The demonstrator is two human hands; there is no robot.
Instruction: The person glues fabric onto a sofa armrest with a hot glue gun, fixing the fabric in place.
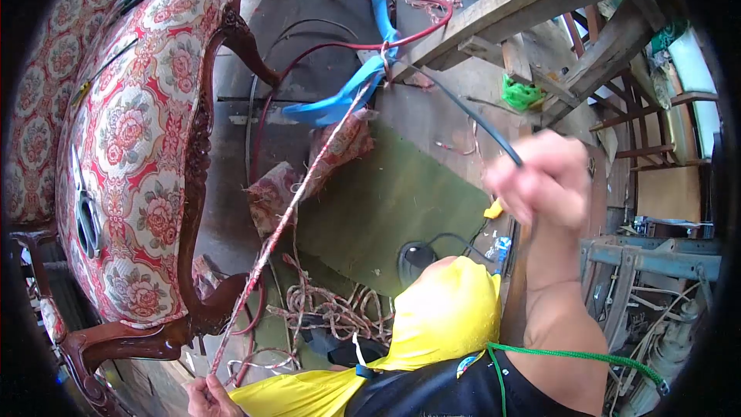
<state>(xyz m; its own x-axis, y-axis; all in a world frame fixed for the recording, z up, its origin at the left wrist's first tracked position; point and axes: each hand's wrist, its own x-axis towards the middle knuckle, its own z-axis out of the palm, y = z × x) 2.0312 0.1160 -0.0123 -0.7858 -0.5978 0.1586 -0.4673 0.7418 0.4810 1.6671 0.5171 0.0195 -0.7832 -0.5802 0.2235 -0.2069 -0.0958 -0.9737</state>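
At the bottom left, my left hand (208, 398) pinches the lower end of a red-and-white cord (289, 212). The cord runs taut and diagonally up to a blue strap (370, 77) or band, where a small loop shows. My right hand (543, 177), slightly blurred, is closed on a thin dark cable (471, 112) that slants up left toward the same loop. Beside my left hand stands a carved wooden sofa with floral upholstery (127, 127).
Scissors (87, 220) lie on the upholstery. A tangled rope pile (332, 309) and green sheet (386, 201) are on the floor, with a red hose (305, 50) beyond. A wooden frame (532, 0) stands upper right, a metal frame (656, 262) right. Yellow cloth (448, 313) covers my knee.
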